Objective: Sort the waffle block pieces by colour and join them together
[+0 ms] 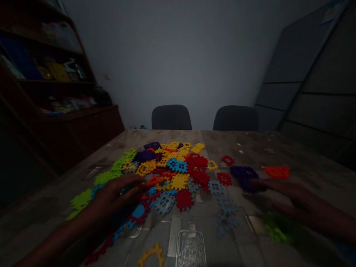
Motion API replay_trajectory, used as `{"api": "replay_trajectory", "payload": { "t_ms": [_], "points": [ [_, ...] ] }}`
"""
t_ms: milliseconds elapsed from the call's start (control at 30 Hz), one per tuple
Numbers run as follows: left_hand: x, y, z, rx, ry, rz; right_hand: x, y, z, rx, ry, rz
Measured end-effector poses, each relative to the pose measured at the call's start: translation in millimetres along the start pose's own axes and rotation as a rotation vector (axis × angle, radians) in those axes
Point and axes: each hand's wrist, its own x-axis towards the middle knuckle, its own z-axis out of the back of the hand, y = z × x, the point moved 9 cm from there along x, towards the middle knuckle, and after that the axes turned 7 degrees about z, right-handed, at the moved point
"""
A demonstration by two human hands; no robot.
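A heap of flat plastic interlocking pieces point(172, 167) in yellow, red, blue, green and purple lies spread on the table point(278, 152). My left hand point(118, 194) rests palm down on the heap's near left side, fingers stretched over red and blue pieces. My right hand point(286, 194) reaches flat across the table, its fingertips by a purple piece point(244, 176); it is smeared by motion. A blurred green piece point(278, 228) shows under my right wrist. An orange triangular piece point(277, 171) lies beyond the right hand.
Two dark chairs point(171, 117) point(235, 118) stand at the table's far side. A dark wooden shelf unit point(55, 96) with assorted items fills the left. Grey panels point(311, 81) lean at the right. A yellow piece point(151, 255) lies at the near edge.
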Motion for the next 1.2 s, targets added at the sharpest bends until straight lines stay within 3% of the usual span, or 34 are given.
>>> {"api": "replay_trajectory", "payload": {
  "t_ms": [100,167,300,433,533,667,800,933,1200],
  "points": [
    [-9,12,7.5,0.013,0.026,-0.007,-22,43,-55,0.045,0.157,-0.070],
    [-12,31,17.1,0.048,0.032,0.044,-26,74,-87,0.100,0.258,-0.043],
    [-23,60,24.6,0.112,0.202,0.146,3,131,-123,0.147,0.285,0.031],
    [-40,46,34.2,0.109,0.283,0.131,45,156,-145,-0.028,0.214,0.075],
    [-51,26,35.1,0.124,0.326,0.121,56,162,-159,-0.118,0.178,0.147],
    [-62,12,18.3,0.215,0.450,0.228,46,166,-159,-0.093,0.135,0.255],
    [-69,0,-3.5,0.318,0.520,0.274,36,152,-148,-0.060,0.021,0.204],
    [-74,-3,-22.2,0.422,0.538,0.229,38,149,-151,-0.102,0.018,0.174],
    [-79,-9,-14.4,0.323,0.458,0.247,44,182,-147,-0.016,0.104,0.203]
  ]
}}
